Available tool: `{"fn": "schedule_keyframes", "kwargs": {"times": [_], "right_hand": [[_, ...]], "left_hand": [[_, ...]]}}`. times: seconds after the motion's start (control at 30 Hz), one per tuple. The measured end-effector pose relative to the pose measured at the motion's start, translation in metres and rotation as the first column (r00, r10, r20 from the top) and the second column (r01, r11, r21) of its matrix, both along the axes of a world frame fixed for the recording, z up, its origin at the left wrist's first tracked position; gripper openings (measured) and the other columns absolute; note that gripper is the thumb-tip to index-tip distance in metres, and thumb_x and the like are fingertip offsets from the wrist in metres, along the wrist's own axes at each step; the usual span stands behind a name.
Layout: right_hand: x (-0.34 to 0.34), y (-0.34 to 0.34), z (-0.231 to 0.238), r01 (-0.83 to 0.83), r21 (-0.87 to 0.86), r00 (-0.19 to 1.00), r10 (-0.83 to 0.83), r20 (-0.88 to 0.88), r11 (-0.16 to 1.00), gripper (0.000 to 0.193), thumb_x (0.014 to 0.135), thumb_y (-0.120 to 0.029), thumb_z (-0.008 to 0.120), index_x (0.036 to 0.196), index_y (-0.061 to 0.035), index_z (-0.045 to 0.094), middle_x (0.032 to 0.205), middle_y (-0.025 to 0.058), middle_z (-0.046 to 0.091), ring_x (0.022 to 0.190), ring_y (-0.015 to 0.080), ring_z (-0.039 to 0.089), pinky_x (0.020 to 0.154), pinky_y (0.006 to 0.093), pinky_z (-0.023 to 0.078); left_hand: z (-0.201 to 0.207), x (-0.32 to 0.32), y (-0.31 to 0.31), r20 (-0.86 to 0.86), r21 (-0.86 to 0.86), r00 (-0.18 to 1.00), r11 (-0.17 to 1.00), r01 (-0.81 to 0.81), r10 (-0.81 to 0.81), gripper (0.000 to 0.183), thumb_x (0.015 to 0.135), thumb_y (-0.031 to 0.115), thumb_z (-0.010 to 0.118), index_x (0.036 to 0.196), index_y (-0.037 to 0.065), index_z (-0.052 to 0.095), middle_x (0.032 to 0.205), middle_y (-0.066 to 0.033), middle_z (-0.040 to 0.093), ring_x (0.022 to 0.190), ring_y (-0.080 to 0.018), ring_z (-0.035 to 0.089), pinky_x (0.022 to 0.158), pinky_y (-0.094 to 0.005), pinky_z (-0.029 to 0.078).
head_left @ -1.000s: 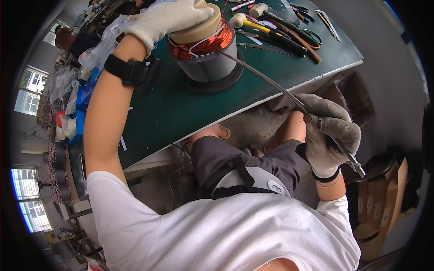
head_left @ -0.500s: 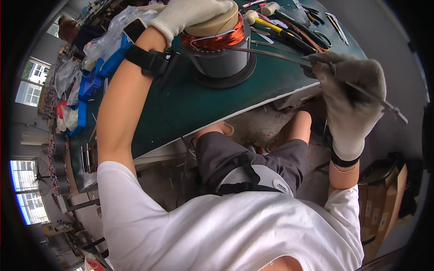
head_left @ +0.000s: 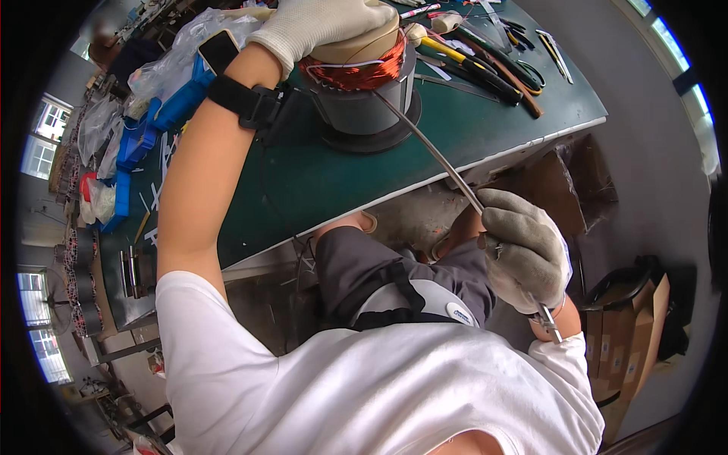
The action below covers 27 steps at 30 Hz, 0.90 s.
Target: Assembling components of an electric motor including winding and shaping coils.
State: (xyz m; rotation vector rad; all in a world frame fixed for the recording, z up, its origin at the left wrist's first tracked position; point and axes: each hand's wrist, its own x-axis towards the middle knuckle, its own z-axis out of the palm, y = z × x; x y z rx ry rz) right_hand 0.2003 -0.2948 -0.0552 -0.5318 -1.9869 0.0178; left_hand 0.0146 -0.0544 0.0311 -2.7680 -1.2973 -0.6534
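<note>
My left hand [head_left: 322, 29], in a white knit glove, is wrapped over the top of a cream-coloured round block [head_left: 362, 48]; its fingertips are partly cut off by the frame's upper edge. Below the block, a ring of copper wire winding [head_left: 368, 73], tied with white cord, tops a grey cylinder [head_left: 353, 114] with a wide black base [head_left: 379, 141]. My right hand [head_left: 525, 246], in a soiled glove, is closed around a long thin metal rod [head_left: 436, 154]. The rod slants up to the left, and its far tip meets the lower edge of the winding.
The cylinder stands on a green-topped table [head_left: 280, 205]. Hammers [head_left: 447, 51], pliers and other hand tools lie at the far right. Blue bins [head_left: 176, 102], plastic bags [head_left: 171, 68] and a phone-like device [head_left: 218, 50] are on the left. A cardboard box [head_left: 626, 334] sits at lower right.
My right hand has come down toward my body and slightly left, so the rod tilts much more steeply. My left hand stays on the cream block.
</note>
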Motion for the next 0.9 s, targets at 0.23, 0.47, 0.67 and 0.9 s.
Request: {"fn": "schedule_keyframes", "kwargs": {"times": [0.23,0.47,0.67,0.9], "right_hand": [[-0.009,0.012,-0.051,-0.03,0.142,0.986,0.006,0.167,0.989,0.031,0.058,0.0,0.074,0.084,0.0072,0.059,0.09,0.0274,0.063,0.08,0.0456,0.067,0.058,0.0474,0.06],[0.007,0.03,0.062,0.513,-0.041,0.842,-0.494,0.215,0.857,0.022,0.085,0.014,0.069,0.095,0.0026,0.054,0.101,0.0231,0.071,0.095,0.0239,0.072,0.078,0.0317,0.059],[-0.001,0.002,-0.002,0.068,-0.078,0.987,-0.078,-0.141,0.995,0.025,0.063,0.006,0.075,0.085,0.0021,0.064,0.093,0.0223,0.068,0.089,0.0431,0.07,0.075,0.0465,0.059],[0.0,0.0,-0.019,0.135,-0.052,0.978,-0.142,-0.151,0.989,0.026,0.055,0.007,0.075,0.079,0.0045,0.065,0.088,0.0197,0.066,0.086,0.0438,0.069,0.076,0.0453,0.059]], "left_hand": [[-0.007,0.001,0.009,0.036,0.111,0.999,0.994,0.013,-0.017,0.042,0.084,0.041,0.063,0.111,0.011,0.074,0.106,-0.021,0.069,0.103,-0.0365,0.066,0.093,-0.0428,0.051],[-0.006,0.001,0.009,0.056,0.102,0.996,0.993,0.058,-0.063,0.035,0.082,0.038,0.064,0.102,0.011,0.075,0.102,-0.0203,0.07,0.1,-0.0365,0.067,0.092,-0.0435,0.052],[-0.004,-0.003,0.003,0.057,0.032,0.995,0.996,0.083,-0.084,0.036,0.083,0.038,0.063,0.106,0.013,0.074,0.105,-0.0213,0.069,0.103,-0.0368,0.066,0.094,-0.0431,0.051],[-0.007,-0.007,0.004,0.044,0.079,0.997,0.995,0.054,-0.058,0.034,0.085,0.038,0.061,0.106,0.015,0.074,0.105,-0.02,0.069,0.103,-0.0367,0.066,0.094,-0.044,0.051]]}}
